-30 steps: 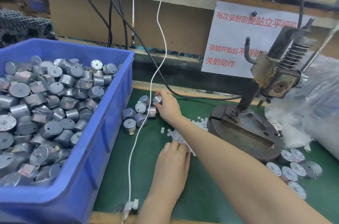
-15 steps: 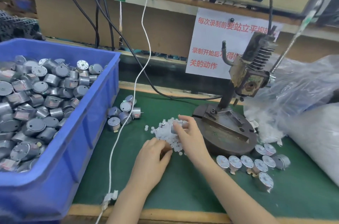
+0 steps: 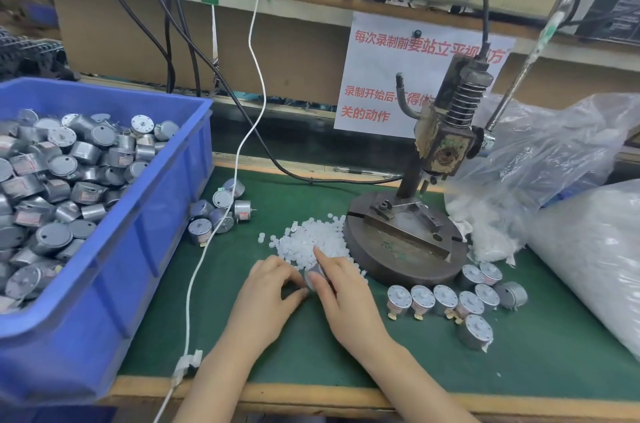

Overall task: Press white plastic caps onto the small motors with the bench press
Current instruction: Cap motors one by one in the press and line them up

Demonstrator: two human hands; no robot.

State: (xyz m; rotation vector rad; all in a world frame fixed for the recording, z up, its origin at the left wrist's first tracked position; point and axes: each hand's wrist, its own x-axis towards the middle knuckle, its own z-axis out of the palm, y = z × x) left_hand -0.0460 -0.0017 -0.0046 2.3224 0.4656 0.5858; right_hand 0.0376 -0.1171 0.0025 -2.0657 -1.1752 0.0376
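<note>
- While motors (image 3: 62,180) filled the blue bin (image 3: 149,249), a few loose motors (image 3: 221,211) lay beside it
- left hand (image 3: 266,298) curled toward the held motor (image 3: 314,275); whether it pinched a cap was unclear
- right hand (image 3: 349,301) pinched that motor, just before the white caps (image 3: 311,239)
- bench press (image 3: 405,242) stood beside the caps

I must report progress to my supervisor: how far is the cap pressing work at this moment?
Done, it seems: about nine motors lie grouped by the press base. In hand: the right hand holds one motor at the cap pile, the left hand touching it; no motor sits on that base. Left: some loose motors and the full blue bin.
</note>
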